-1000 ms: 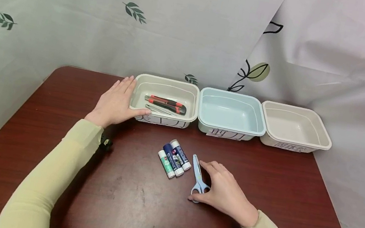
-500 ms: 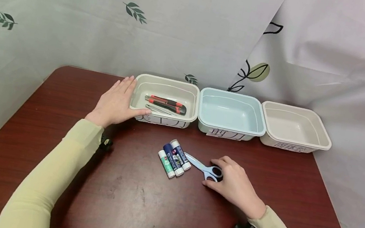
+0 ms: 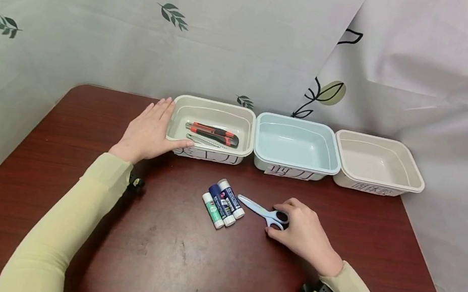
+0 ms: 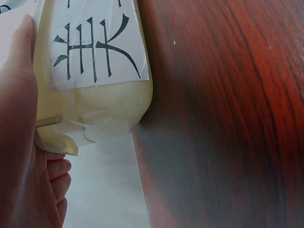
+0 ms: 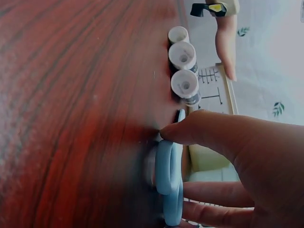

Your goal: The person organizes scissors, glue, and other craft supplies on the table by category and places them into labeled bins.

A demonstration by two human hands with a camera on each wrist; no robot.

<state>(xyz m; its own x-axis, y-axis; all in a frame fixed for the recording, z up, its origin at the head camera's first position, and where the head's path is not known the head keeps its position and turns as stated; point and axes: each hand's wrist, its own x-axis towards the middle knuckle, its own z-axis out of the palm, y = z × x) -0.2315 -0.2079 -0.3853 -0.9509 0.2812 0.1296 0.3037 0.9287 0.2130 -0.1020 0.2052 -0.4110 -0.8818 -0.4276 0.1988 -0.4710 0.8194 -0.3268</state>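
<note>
My right hand [image 3: 304, 235] holds the light blue scissors [image 3: 257, 208] by the handle loops, thumb on one side and fingers on the other. Their blades point left, low over the table; whether they touch it I cannot tell. In the right wrist view, the thumb presses the edge of one blue handle loop [image 5: 164, 166]. Several fingertips are hidden. My left hand [image 3: 144, 134] rests against the left corner of the beige bin [image 3: 247, 117], fingers extended along its side and thumb on its front rim. Utility knives [image 3: 217, 135] lie inside that bin.
Three glue sticks [image 3: 222, 205] lie side by side, left of the scissors. A light blue bin [image 3: 295, 163] and another beige bin [image 3: 382, 179] continue the row to the right, each with a label on its front. A patterned curtain [image 3: 234, 28] hangs behind the table [image 3: 177, 270].
The scissors have turned from pointing away to pointing left, and shifted slightly right. My right hand moved up and right with them. The left hand has stayed on the bin.
</note>
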